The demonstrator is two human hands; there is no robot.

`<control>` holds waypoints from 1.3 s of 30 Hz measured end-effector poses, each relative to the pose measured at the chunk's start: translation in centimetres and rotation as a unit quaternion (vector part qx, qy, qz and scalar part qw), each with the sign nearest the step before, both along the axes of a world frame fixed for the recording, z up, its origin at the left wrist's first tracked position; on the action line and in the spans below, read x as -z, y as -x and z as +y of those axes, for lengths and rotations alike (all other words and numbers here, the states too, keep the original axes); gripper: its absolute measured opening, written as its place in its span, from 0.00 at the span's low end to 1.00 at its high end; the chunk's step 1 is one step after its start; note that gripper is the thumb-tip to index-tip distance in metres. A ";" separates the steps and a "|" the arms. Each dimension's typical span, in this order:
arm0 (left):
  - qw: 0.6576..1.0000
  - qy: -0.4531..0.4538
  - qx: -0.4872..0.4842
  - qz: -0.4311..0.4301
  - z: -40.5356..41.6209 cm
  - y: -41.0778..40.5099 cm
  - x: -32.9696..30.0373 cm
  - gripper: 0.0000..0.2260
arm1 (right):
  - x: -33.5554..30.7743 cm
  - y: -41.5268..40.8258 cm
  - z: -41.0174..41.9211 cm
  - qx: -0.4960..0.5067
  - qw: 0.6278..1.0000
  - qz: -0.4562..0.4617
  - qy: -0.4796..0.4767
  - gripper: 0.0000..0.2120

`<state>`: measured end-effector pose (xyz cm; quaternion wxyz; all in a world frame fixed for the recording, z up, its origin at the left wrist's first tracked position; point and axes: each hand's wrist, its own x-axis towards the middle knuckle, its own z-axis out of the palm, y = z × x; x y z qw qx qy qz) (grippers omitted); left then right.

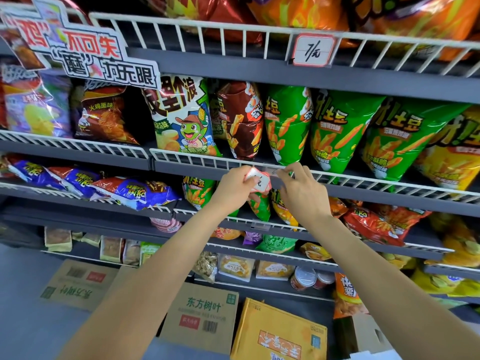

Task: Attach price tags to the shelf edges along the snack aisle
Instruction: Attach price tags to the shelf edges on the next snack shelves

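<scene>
Left hand [235, 185] grips stacked price tags [259, 181]; right hand [298, 188] pinches clear holder [275, 169] on wire shelf edge [207, 158]. Risk: stack fanning, tags dropping.

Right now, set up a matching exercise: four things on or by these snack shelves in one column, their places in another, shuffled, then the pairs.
Things:
1. hung price tag
2. stack of tags
3. clear tag holder
4. yellow carton

Places:
A. on the floor below the shelves
B. in the left hand
C. on the top wire rail
D. on a lower rail, empty, under the hands

Pairs: 1-C, 2-B, 3-D, 4-A
</scene>
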<state>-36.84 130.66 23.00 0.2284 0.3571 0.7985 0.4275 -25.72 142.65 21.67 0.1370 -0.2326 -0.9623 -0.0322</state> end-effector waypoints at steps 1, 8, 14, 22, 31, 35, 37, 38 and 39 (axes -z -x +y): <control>1.000 -0.004 -0.002 0.001 -0.2 0.1 -0.1 0.08 | 0.0 0.0 -0.2 0.003 1.000 -0.013 -0.001 0.18; 0.999 0.000 0.025 0.038 -0.7 -0.6 -0.8 0.08 | -0.6 -0.6 -0.3 0.007 0.997 -0.012 0.074 0.21; 0.998 -0.060 0.003 0.029 0.3 -1.9 -1.6 0.09 | -1.6 -2.1 -0.1 0.010 0.934 0.119 0.338 0.16; 0.995 -0.078 0.053 0.019 4.4 -8.4 -3.5 0.08 | -4.7 -8.8 2.2 -0.025 0.807 0.292 0.513 0.04; 0.991 -0.032 0.040 0.121 12.9 -22.0 -4.1 0.18 | -5.6 -22.3 11.6 -0.001 0.801 0.307 0.514 0.10; 0.995 -0.056 0.007 0.076 16.0 -28.5 -4.6 0.16 | -6.2 -28.5 15.5 0.001 0.789 0.316 0.527 0.09; 0.994 -0.079 -0.012 0.073 17.3 -31.2 -5.2 0.17 | -6.6 -30.9 17.1 0.008 0.785 0.322 0.529 0.07; 0.994 -0.087 -0.015 0.066 18.0 -32.2 -5.3 0.18 | -6.7 -31.8 17.7 0.006 0.783 0.326 0.529 0.07; 0.993 -0.100 -0.011 0.055 18.8 -33.0 -5.4 0.17 | -7.0 -32.7 18.3 0.004 0.784 0.328 0.528 0.07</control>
